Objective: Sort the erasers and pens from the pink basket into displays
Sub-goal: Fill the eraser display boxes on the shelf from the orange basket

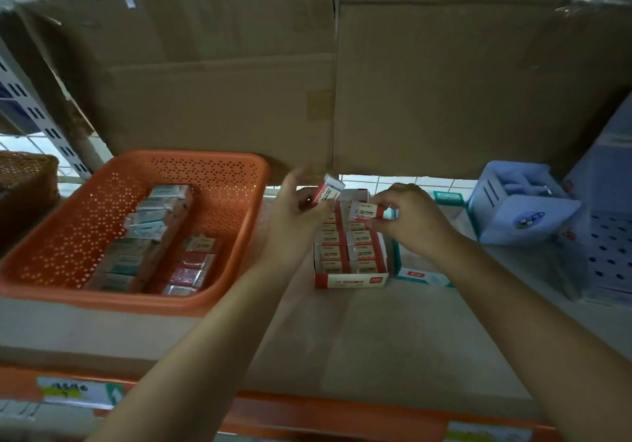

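Observation:
The pink-orange perforated basket [219, 181] sits on the shelf at left, holding several wrapped erasers [150, 226] in rows. To its right stands a red-and-white display box [352, 279] filled with 2B erasers. My left hand [301, 216] holds one red-and-white 2B eraser [329, 191] tilted just above the box's far end. My right hand [407, 216] pinches another 2B eraser [367, 211] over the box's back right corner. No pens are visible.
Two large cardboard boxes [444, 82] form a wall behind the shelf. A light blue plastic organiser [519, 209] stands at right, with a teal-edged display [413, 274] beside the red box. A woven brown basket [24, 181] sits far left. The shelf's orange front edge [307, 411] carries price labels.

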